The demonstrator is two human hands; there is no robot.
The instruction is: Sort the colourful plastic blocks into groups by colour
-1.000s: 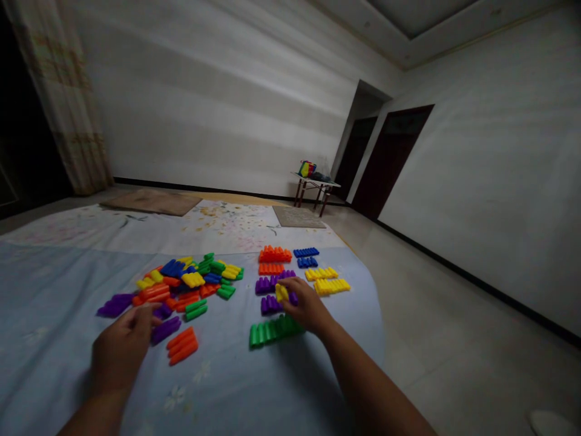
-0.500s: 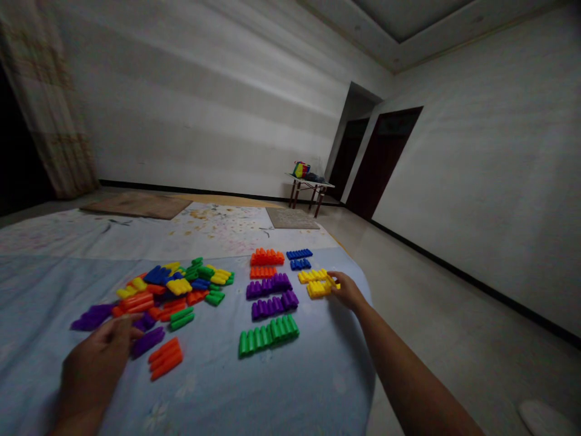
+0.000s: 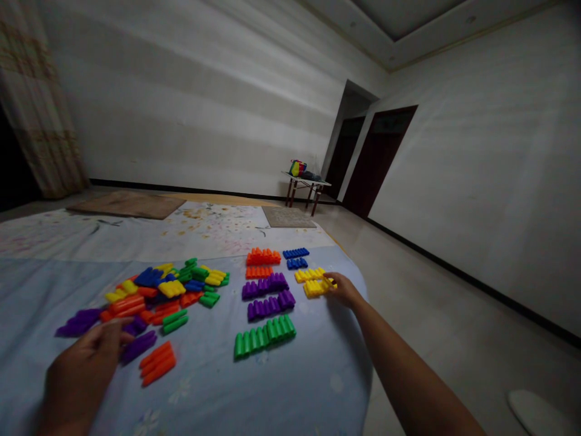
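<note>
Near the three-o'clock edge of the blue-clothed table (image 3: 272, 399), the right hand's (image 3: 345, 292) grip is narrow on a yellow ribbed plastic strip (image 3: 313, 289); cloth lies open at five. Purple pieces (image 3: 139, 347) crowd the left hand (image 3: 86, 363), eight o'clock; I can't tell its hold.

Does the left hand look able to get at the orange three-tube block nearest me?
Likely yes: the orange block lies uncovered near the left hand; only a purple block lies between.
</note>
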